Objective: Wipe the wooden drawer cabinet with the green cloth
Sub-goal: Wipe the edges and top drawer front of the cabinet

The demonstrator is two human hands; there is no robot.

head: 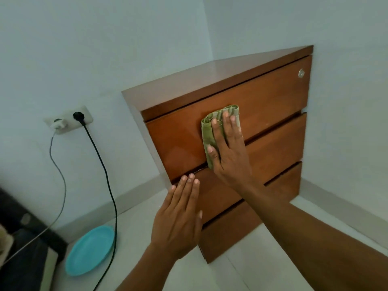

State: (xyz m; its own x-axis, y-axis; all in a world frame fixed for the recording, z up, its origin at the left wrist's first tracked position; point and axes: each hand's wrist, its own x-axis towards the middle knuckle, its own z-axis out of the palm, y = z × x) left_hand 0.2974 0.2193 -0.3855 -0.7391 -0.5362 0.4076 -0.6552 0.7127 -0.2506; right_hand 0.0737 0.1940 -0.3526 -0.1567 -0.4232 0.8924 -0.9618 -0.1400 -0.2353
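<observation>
The wooden drawer cabinet stands in a room corner, with three drawer fronts and a round lock at the top right. My right hand lies flat on the folded green cloth, pressing it against the top drawer front near its lower edge. The cloth sticks out above and to the left of my fingers. My left hand is held flat with fingers together in front of the middle drawer's left end; it holds nothing.
A wall socket at the left has a black cable and a grey cable hanging to the floor. A turquoise plate lies on the pale tiled floor. Dark fabric fills the bottom left corner.
</observation>
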